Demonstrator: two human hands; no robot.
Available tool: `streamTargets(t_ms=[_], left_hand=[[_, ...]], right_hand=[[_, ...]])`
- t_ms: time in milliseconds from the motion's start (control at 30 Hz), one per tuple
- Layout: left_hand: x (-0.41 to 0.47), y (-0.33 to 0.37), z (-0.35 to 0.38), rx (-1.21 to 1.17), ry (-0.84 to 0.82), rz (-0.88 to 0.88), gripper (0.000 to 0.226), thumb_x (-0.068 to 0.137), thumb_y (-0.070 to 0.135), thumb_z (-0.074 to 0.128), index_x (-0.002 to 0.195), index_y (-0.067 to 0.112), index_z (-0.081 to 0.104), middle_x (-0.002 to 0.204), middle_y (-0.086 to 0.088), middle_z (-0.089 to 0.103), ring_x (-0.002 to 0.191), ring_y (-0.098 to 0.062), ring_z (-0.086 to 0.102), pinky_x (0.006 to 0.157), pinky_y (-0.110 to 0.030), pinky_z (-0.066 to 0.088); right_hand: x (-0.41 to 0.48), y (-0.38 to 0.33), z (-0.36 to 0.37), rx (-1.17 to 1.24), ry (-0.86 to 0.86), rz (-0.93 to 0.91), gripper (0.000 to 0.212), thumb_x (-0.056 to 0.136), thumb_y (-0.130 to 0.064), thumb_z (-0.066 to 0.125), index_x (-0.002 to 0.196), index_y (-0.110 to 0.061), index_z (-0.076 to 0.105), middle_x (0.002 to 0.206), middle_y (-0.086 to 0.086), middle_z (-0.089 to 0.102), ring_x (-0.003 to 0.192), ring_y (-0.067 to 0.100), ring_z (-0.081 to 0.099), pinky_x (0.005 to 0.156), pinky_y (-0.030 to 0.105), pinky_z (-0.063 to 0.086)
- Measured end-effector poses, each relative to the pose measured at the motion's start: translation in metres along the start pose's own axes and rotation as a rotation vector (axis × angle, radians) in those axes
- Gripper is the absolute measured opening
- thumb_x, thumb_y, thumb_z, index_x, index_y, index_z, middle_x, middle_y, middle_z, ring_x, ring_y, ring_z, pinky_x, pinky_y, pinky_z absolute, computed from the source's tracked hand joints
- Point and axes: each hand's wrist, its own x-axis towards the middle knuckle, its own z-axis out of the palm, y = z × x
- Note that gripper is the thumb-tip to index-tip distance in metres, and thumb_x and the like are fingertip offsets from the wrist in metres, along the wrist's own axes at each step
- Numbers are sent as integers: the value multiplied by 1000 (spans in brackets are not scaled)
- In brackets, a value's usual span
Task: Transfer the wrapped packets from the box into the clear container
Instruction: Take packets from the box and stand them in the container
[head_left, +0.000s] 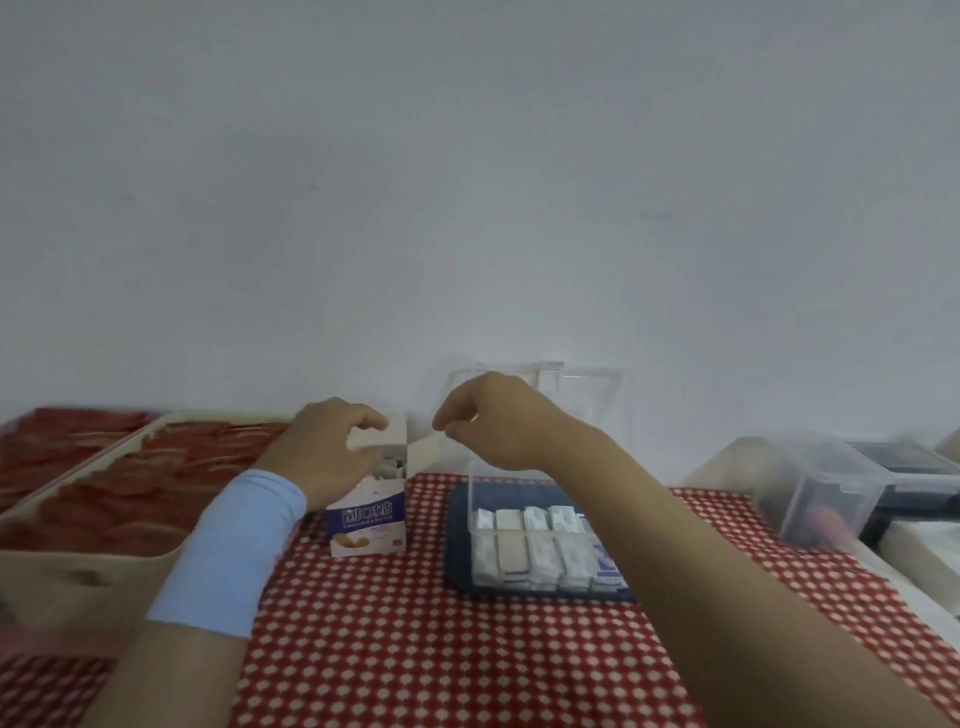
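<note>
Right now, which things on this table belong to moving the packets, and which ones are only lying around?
Belongs to the job:
- box, held at its open top by the left hand
- clear container
- wrapped packets already in it
- right hand, fingers pinched by the box flap

Only lying around:
- beige tray of red items
- lidded plastic bin
- checkered cloth

Home table: checked cloth (415, 649), storage bins (810, 493).
</note>
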Motion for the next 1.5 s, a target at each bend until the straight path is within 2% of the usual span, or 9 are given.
streamTargets(t_ms=[133,233,400,667,933,1133,1200,1333,1500], left_hand=[[-9,-29,9,39,-17,-68,74,83,42,72,147,26,38,142,-1,43,134,-24,36,110,-37,32],[-7,-40,14,10,-55,-34,83,79,45,75,149,24,36,148,0,42,135,-20,39,114,-37,33],[-3,-49,14,-108,-60,-10,83,78,45,76,149,26,37,143,1,45,131,-16,44,111,-38,39],[8,-47,20,-139,94,29,37,98,23,53,134,25,57,138,-1,51,130,-19,45,113,-41,36],[10,-51,24,-147,108,59,38,92,23,53,129,28,60,118,12,65,108,-9,56,101,-31,45],[13,-49,27,-281,168,28,37,90,30,61,127,34,59,105,24,63,105,0,53,92,-21,43],[12,-44,25,-394,225,7,33,92,33,61,125,35,58,106,25,62,106,-1,53,92,-22,42],[10,-35,10,-862,130,-121,15,93,34,61,99,24,69,94,7,72,90,-14,65,86,-35,54],[2,-22,3,-1456,-198,-162,35,96,21,57,119,-4,61,101,-24,71,87,-35,68,79,-42,57]], right_hand=[[18,-18,29,-29,1,-29,25,99,-19,55,114,-25,75,121,-6,71,111,13,64,101,34,51],[35,-25,49,-111,4,-16,22,97,-23,61,115,-27,74,118,-7,72,106,13,66,96,34,53],[60,-30,80,-401,-11,40,20,94,-29,66,112,-25,73,101,-2,71,87,18,67,79,33,57],[73,-33,95,-435,-10,76,15,92,-25,66,105,-25,75,93,-2,68,78,18,65,71,31,57],[58,-26,89,-76,174,32,10,97,-30,62,102,-29,71,101,-9,71,87,11,65,78,30,56],[55,-15,80,150,353,-37,17,98,-23,62,109,-30,73,93,-17,64,70,-7,56,68,11,42],[54,-13,76,238,425,-52,22,99,-20,60,115,-28,73,91,-20,63,67,-12,52,65,2,36],[51,-14,70,530,422,-67,20,98,-14,61,106,-24,76,68,-22,63,56,-6,52,54,6,38],[45,-22,68,685,391,-125,22,96,-5,60,100,-22,74,61,-28,62,54,-6,55,55,7,42]])
